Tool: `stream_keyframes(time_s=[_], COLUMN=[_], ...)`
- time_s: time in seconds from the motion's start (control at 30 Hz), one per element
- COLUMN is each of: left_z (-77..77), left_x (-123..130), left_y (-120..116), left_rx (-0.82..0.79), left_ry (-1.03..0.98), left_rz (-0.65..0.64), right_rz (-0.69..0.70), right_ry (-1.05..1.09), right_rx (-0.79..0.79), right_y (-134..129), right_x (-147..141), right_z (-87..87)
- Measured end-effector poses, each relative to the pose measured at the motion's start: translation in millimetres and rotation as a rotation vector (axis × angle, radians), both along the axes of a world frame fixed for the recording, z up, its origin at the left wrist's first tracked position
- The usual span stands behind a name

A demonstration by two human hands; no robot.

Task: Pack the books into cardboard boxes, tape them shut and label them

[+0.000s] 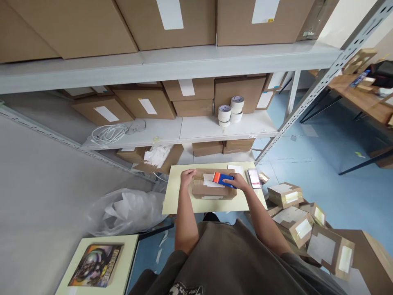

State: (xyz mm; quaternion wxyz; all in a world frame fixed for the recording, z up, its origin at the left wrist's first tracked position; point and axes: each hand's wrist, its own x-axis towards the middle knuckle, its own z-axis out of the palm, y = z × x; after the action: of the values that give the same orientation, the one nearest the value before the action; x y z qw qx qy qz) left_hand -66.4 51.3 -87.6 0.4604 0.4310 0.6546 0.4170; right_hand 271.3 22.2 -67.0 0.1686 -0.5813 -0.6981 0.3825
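Note:
A brown cardboard box (199, 189) lies on the cream tabletop (173, 200) in front of me. White paper label pieces (208, 179) and clear tape show on its upper face. My left hand (187, 177) is closed at the box's far left corner, with its fingertips at the edge. In my right hand (237, 181) is a blue scraper (226, 180) with an orange head, held over the label. The head points left and lies close to the paper; whether it touches I cannot tell. A phone (254, 178) rests on the tabletop to the right of that hand.
Ahead stands a grey metal shelf (172, 61) with cardboard boxes, white tape rolls (224, 112) and a coiled white cable (109, 133). Several small boxes (285, 194) are piled on the right. A clear plastic bag (129, 211) sits at the left, near a picture box (95, 265).

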Motion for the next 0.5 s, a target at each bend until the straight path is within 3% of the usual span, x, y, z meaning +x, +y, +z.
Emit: stream_keyframes(time_s=[0.13, 0.33, 0.5], left_z=[-15.2, -39.7, -60.6], left_x=[-18.7, -42.0, -27.5], left_y=[-11.9, -23.0, -27.3], left_rx=[-0.007, -0.141, -0.244], left_ry=[-0.03, -0.039, 0.008], left_rz=[0.047, 0.202, 0.173], right_rz=[0.059, 0.125, 0.138], right_ry=[-0.08, -0.306, -0.401], right_rx=[-0.025, -0.054, -0.109], right_y=[6.2, 25.3, 31.3], right_x=[-14.9, -62.3, -87.7], right_z=[6.3, 10.3, 11.1])
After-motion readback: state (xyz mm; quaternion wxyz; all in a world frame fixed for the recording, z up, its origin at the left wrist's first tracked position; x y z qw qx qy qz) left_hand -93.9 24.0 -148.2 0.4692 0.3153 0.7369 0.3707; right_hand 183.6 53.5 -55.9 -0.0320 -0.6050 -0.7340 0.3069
